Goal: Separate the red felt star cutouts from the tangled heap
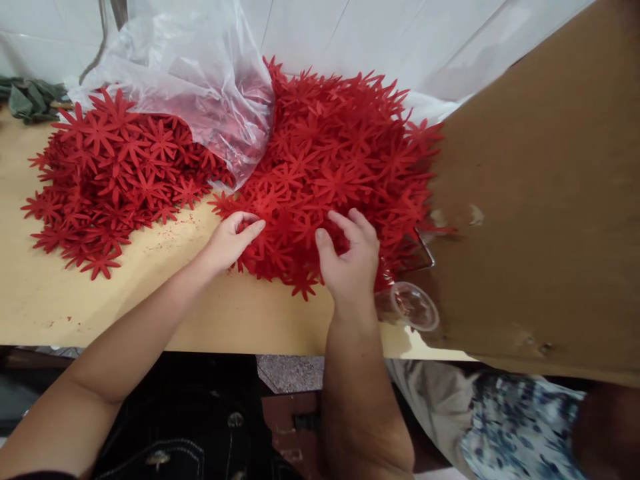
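Note:
A large heap of red, many-petalled artificial flower pieces (345,153) lies in front of me. At its near left edge is my left hand (233,243), thumb and forefinger tips brought close together on a red flower piece (260,250); the other fingers are mostly hidden. My right hand (353,260) is over the near right part of the heap, fingers curved and apart, with nothing visible between them. Below the heap's front, one flower piece (303,285) pokes out between my two hands.
A second pile of red flower pieces (115,173) sits at left under a clear plastic bag (200,87). A clear plastic cup (415,307) lies tipped beside a large cardboard sheet (540,200). Green leaves (30,100) lie far left. Another person's patterned clothing (520,420) shows lower right.

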{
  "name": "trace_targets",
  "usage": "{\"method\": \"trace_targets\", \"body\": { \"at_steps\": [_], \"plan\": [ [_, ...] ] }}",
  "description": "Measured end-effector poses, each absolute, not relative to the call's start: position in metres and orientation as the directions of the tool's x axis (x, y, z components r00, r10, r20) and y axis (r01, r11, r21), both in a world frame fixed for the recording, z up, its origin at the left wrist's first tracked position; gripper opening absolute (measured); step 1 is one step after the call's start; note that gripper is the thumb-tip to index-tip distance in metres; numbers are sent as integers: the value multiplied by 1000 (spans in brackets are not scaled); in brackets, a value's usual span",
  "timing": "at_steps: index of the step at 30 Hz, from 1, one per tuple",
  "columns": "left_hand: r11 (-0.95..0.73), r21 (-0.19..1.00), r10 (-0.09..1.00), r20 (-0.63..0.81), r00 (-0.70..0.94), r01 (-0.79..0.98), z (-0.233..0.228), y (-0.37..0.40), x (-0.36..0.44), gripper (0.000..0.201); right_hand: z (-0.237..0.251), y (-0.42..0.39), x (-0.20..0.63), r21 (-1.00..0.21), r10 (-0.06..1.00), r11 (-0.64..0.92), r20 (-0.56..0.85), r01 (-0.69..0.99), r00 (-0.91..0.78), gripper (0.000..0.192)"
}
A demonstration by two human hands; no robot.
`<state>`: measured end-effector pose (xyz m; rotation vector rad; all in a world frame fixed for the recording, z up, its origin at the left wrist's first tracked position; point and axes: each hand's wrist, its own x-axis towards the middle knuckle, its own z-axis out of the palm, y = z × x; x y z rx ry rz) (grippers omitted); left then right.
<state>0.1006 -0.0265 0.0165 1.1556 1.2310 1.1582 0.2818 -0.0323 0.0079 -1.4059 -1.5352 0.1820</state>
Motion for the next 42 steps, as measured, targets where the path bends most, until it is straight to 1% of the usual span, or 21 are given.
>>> {"method": "trace_targets", "body": {
  "at_steps": [1,2,3,5,7,9,11,14,16,18,20,22,24,26,28,31,33,35,36,38,42],
  "plan": [
    [89,996,996,-88,13,-24,17,-27,102,12,8,-35,277,-639,812,327,567,696,138,31],
    [110,993,994,-109,21,-47,18,-28,103,11,9,-38,269,-636,823,350,560,688,99,33],
    [129,989,992,-127,26,-79,18,-29,105,11,8,-42,260,-671,849,368,524,644,60,37],
    [160,974,987,-157,34,-158,19,-32,107,10,6,-48,242,-794,917,361,398,490,-30,41],
    [180,958,984,-174,49,-222,20,-36,106,11,3,-50,229,-893,954,300,288,335,-86,34],
    [206,944,978,-190,87,-258,20,-39,103,13,0,-49,224,-937,967,253,246,242,-60,23],
    [227,929,973,-203,111,-291,19,-41,99,16,-2,-46,227,-946,973,220,230,236,14,23],
    [253,900,967,-237,89,-356,15,-41,97,14,-3,-42,234,-937,974,164,204,310,100,36],
    [272,880,961,-265,73,-390,12,-41,98,13,-3,-40,236,-926,966,163,220,340,137,41],
    [285,869,958,-277,80,-405,10,-40,99,13,-4,-37,238,-922,957,174,241,347,162,40],
    [284,865,958,-272,90,-413,9,-40,101,11,-8,-34,240,-922,943,198,272,334,192,31],
    [273,870,961,-269,69,-412,9,-40,101,8,-13,-29,245,-899,916,248,338,360,214,20],
    [254,879,963,-268,22,-403,9,-40,100,7,-16,-26,251,-827,869,306,445,471,217,29],
    [232,896,965,-262,-29,-378,8,-40,99,6,-13,-27,254,-708,815,339,550,619,183,42],
    [212,915,965,-251,-73,-343,8,-39,100,7,-6,-33,253,-599,771,359,622,715,135,49],
    [184,929,968,-228,-104,-320,9,-40,102,7,9,-48,242,-544,775,459,631,702,-18,52],
    [177,924,972,-218,-88,-339,10,-41,104,7,14,-56,233,-592,809,530,568,607,-152,44],
    [183,918,975,-215,-55,-351,11,-42,105,9,13,-58,227,-687,854,509,479,518,-203,29],
    [184,920,976,-211,-43,-347,11,-43,106,10,10,-58,226,-740,882,464,436,487,-179,22],
    [181,924,979,-201,-25,-337,10,-44,106,12,4,-55,226,-830,932,351,354,433,-79,19],
    [197,918,977,-214,-12,-345,8,-45,103,19,-3,-49,231,-904,964,235,264,356,35,32]
  ]
}}
